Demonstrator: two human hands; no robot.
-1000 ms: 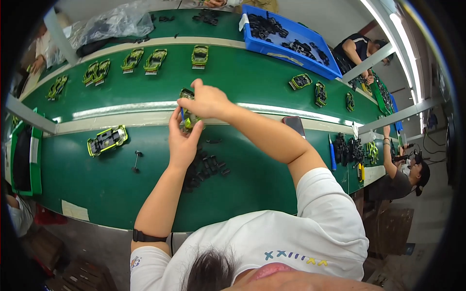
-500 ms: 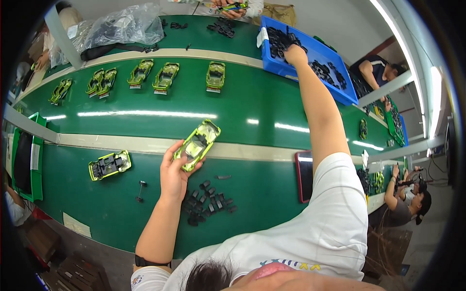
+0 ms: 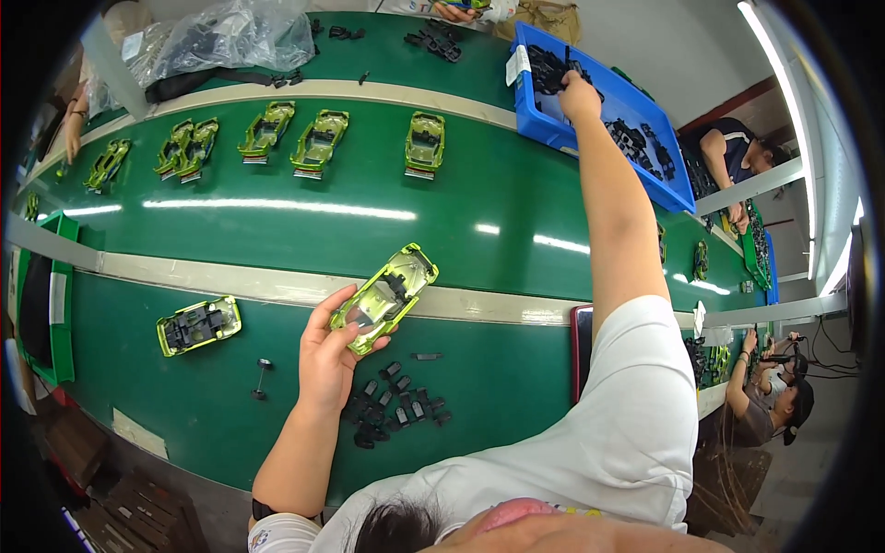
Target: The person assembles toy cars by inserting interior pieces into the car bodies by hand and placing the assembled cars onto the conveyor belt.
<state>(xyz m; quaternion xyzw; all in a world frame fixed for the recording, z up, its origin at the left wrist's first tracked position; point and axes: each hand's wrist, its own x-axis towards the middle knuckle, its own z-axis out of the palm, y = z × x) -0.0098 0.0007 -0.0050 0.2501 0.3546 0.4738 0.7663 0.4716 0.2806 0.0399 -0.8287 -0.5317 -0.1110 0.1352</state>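
Note:
My left hand (image 3: 329, 359) grips a lime-green toy car body shell (image 3: 395, 297), tilted, with its hollow underside and a black piece inside showing. My right arm stretches far forward to a blue bin (image 3: 636, 181) of loose black plastic parts (image 3: 636, 143). There my right hand (image 3: 579, 98) has its fingers closed on a black plastic part (image 3: 576, 68); its exact shape cannot be made out. Below the held shell lie several small black blocks (image 3: 398, 405) in a loose pile. Left of my hand, another green shell (image 3: 198, 325) filled with black parts rests on the green table.
Several green car shells (image 3: 425, 143) stand in a row on the far green strip. A wheel axle (image 3: 263, 378) lies near the left, and a red-edged tablet (image 3: 581, 350) by my right arm. A green crate (image 3: 61, 304) stands far left. Co-workers sit around the tables.
The whole view has shifted a little. My right hand remains in the blue bin, and a black part now shows at its fingertips. A co-worker's hand at far left has come down toward the table.

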